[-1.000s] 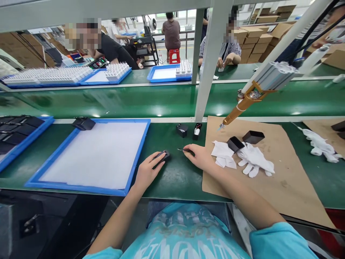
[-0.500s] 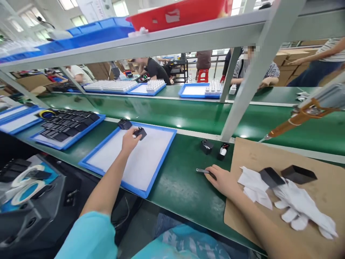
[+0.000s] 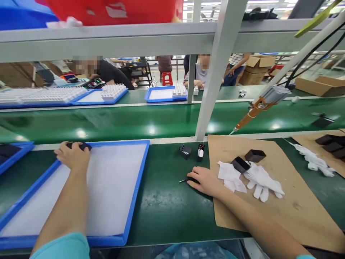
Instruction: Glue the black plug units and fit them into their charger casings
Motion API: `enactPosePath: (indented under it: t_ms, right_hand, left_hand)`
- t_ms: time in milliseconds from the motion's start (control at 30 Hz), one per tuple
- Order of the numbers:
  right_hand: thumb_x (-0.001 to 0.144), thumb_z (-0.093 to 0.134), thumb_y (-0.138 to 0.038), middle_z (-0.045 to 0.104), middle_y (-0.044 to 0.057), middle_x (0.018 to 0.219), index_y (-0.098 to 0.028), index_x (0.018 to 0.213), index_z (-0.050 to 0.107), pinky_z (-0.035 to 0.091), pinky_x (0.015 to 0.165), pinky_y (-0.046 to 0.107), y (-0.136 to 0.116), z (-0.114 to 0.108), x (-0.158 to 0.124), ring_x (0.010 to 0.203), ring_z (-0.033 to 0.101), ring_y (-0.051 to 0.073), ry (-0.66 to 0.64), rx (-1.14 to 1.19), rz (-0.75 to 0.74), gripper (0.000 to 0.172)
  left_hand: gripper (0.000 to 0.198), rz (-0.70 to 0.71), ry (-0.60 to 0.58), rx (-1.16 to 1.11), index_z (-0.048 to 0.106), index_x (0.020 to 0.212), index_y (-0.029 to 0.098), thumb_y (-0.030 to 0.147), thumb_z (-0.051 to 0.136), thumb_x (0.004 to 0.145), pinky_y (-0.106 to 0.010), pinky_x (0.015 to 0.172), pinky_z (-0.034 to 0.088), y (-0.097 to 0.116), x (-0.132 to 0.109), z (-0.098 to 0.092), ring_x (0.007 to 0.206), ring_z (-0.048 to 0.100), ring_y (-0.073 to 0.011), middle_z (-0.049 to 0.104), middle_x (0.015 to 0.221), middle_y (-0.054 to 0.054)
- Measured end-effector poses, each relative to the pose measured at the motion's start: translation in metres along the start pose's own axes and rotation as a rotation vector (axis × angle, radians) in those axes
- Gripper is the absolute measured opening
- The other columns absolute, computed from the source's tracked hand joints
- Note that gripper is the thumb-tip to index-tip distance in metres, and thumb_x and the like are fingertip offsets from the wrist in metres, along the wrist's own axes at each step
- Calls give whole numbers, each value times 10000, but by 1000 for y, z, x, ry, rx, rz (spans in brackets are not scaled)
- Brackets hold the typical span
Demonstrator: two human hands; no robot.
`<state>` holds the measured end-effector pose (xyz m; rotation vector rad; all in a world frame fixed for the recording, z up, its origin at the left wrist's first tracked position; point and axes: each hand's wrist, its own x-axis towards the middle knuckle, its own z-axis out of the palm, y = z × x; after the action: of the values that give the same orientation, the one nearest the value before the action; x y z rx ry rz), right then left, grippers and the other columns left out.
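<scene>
My left hand (image 3: 72, 156) is at the far left corner of a blue-rimmed tray (image 3: 136, 187) with a white lining. Its fingers are closed over a black power adapter (image 3: 85, 146), mostly hidden beneath them. My right hand (image 3: 203, 181) rests on the green bench, wrapped around a small dark-handled tool (image 3: 192, 180) with a thin metal tip pointing left. Just beyond it lie a black plug adapter (image 3: 185, 151) and an open black housing (image 3: 201, 151) with white and red parts inside.
Right of my hand, a cardboard sheet (image 3: 296, 216) bears white gloves (image 3: 265, 181) and two black cases (image 3: 255, 155), (image 3: 240, 164). An orange-brown tool (image 3: 248, 117) hangs above its far edge. A metal post (image 3: 208, 97) rises behind the adapters. Co-workers sit across the green belt (image 3: 151, 122).
My left hand has carried the adapter leftward to the tray's far corner. My right hand stays on the bench with the tool. The view has swung right.
</scene>
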<state>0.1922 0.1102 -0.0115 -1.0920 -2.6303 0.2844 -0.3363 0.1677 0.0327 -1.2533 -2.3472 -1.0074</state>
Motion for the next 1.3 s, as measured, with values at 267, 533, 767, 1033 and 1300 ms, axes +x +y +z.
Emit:
enactPosePath:
  t_ms: [267,533,767,1033,1300]
  right_hand:
    - [920,539,-305,668,73,971,-243,1023,634,539,808,362,11,-24,-1,902,652,199,511,235,126,152]
    - [827,580,-291,408,87,1381,-341,1355,307,450,1018,482,70,-102,-16,1271,491,236,1381,445,426,597]
    - [661,663,-265,411,31,1396,-445,1384,259,525,954,430,95,-111,1,1134,635,222,840,1014,398,848]
    - [745,679,-304,494,16,1333,-413,1302,415,577,844,372,67,-97,-10,947,676,163,777,1044,431,626]
    - [810,609,-371,569,23,1272,-366,1268,481,561,730,342,-4,-89,-15,749,643,129,716,1174,372,475]
  left_hand:
    - [507,513,-450,-264,564,1124,192,586,597,808,-440,941,510,154,-83,36,1039,606,-281,627,1104,-88]
    - [744,656,-783,-448,389,1325,188,467,732,727,-437,852,546,279,-201,52,1142,592,-320,535,1277,-166]
    - [624,730,-1027,-594,418,1258,263,255,728,716,-405,956,529,241,-175,7,1117,631,-234,628,1191,-74]
    - [623,799,-1273,-544,446,1375,328,157,618,801,-389,999,533,176,-224,-90,1237,586,-234,552,1393,-78]
    - [448,202,-842,-786,514,1278,274,363,649,859,-371,864,609,151,-286,-72,1111,656,-226,612,1278,-99]
